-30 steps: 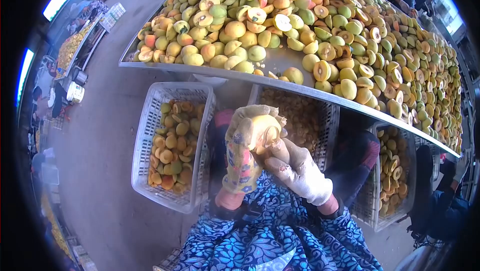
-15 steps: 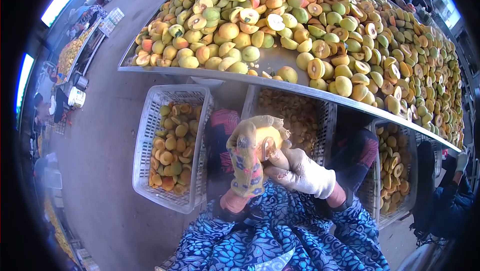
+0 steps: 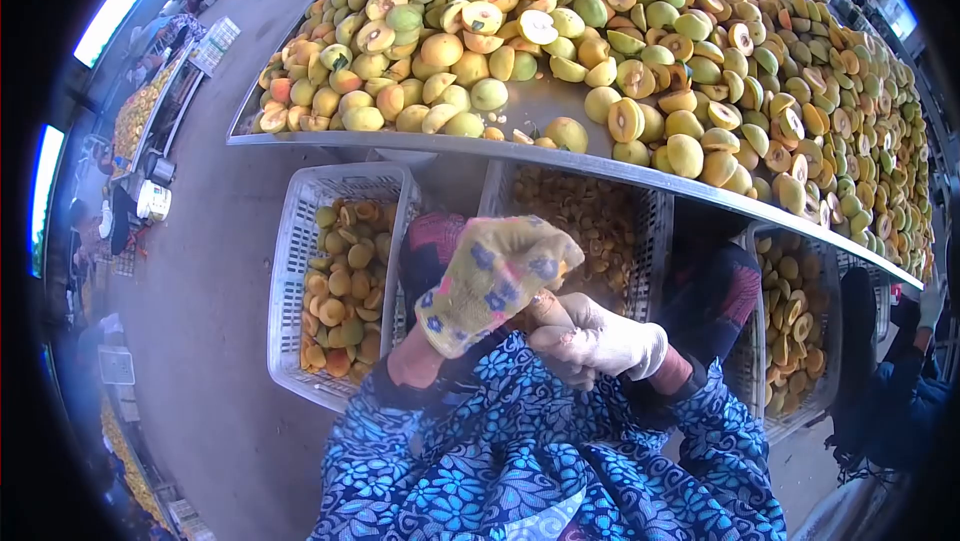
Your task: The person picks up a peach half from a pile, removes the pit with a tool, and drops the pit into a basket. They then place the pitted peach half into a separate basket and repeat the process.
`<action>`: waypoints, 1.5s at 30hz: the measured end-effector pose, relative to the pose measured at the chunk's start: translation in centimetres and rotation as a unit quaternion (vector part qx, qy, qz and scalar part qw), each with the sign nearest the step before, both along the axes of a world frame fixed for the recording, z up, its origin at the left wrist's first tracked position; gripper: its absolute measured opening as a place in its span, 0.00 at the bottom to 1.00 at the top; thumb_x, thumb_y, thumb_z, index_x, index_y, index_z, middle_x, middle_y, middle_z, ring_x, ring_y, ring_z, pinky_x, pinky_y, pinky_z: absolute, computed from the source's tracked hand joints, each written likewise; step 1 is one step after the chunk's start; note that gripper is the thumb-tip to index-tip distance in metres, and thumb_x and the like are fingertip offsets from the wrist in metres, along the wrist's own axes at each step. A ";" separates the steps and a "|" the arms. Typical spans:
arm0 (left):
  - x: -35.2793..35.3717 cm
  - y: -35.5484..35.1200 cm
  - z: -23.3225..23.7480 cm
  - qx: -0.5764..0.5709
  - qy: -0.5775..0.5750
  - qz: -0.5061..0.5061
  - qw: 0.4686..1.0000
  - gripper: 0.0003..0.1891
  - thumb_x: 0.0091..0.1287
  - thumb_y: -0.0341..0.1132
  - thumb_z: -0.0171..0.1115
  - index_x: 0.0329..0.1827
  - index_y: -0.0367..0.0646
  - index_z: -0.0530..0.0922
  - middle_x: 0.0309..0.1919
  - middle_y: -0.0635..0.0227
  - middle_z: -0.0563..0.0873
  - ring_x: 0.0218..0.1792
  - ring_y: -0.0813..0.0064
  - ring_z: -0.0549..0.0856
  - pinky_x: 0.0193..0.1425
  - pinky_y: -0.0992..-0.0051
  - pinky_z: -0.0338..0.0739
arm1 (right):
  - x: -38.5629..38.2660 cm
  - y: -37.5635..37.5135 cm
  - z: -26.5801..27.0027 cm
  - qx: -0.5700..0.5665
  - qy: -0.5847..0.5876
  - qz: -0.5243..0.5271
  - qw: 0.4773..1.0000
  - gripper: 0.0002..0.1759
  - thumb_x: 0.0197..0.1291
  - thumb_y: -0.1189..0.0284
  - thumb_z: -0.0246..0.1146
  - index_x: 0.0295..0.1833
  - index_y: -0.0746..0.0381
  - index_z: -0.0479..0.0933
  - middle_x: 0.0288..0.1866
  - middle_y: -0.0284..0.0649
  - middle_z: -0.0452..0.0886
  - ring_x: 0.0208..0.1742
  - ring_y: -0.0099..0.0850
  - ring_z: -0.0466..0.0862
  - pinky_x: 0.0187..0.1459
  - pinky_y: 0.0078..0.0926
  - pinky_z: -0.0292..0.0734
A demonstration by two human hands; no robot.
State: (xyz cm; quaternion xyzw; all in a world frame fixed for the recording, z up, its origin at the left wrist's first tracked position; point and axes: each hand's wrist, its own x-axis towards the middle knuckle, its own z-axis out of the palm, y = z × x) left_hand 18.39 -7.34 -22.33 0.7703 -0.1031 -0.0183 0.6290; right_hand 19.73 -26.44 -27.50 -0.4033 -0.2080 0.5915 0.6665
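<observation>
My left hand (image 3: 505,276), in a flower-patterned glove, is turned with its back up and its fingers curled round a peach half, now hidden under the glove. Close against it, my right hand (image 3: 605,339), in a white glove, grips a pitting tool (image 3: 548,311); its short brownish handle shows, and its metal loop is out of sight. Both hands are over my lap, below the edge of a metal table (image 3: 560,153) heaped with halved peaches (image 3: 625,121).
Under the table edge, a white crate (image 3: 283,291) of peach halves stands left, a middle crate (image 3: 655,251) holds brownish pits or scraps, and another crate (image 3: 830,361) of halves is at right. A co-worker's gloved hand (image 3: 932,306) shows at far right.
My left hand has rolled over, so its back now covers the peach half and the tool's metal loop, which both showed before. My right hand has barely moved.
</observation>
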 end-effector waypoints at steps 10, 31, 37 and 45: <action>-0.4 -1.4 -1.1 -0.244 0.072 0.052 0.966 0.19 0.72 0.43 0.58 0.38 0.33 0.85 0.33 0.63 0.88 0.31 0.77 0.86 0.36 0.78 0.81 | -0.4 0.2 -0.5 0.096 0.326 0.068 0.938 0.22 0.65 0.52 0.65 0.33 0.57 0.67 0.13 0.25 0.61 0.08 0.15 0.58 0.07 0.14 0.55; 0.0 -1.1 -2.5 -0.281 0.072 0.153 0.945 0.19 0.74 0.45 0.57 0.44 0.35 0.84 0.34 0.61 0.89 0.32 0.73 0.87 0.35 0.76 0.81 | -1.9 3.1 -1.2 0.231 0.464 0.051 0.854 0.24 0.75 0.49 0.49 0.34 0.57 0.65 0.11 0.24 0.60 0.07 0.15 0.59 0.07 0.14 0.55; -1.3 0.8 -6.9 -0.497 0.171 0.188 0.829 0.26 0.76 0.54 0.47 0.49 0.37 0.77 0.36 0.54 0.86 0.30 0.66 0.86 0.33 0.71 0.84 | -1.2 3.7 -0.7 0.381 0.365 0.105 0.843 0.22 0.69 0.57 0.61 0.30 0.61 0.65 0.11 0.25 0.61 0.06 0.19 0.62 0.07 0.18 0.58; -8.1 23.4 -5.0 0.072 0.059 0.357 0.930 0.22 0.69 0.43 0.65 0.60 0.38 0.77 0.47 0.57 0.87 0.44 0.63 0.88 0.53 0.68 0.83 | -2.7 0.1 -9.5 -0.366 -0.686 -0.100 0.621 0.11 0.62 0.67 0.64 0.43 0.60 0.71 0.24 0.43 0.80 0.26 0.43 0.84 0.26 0.41 0.76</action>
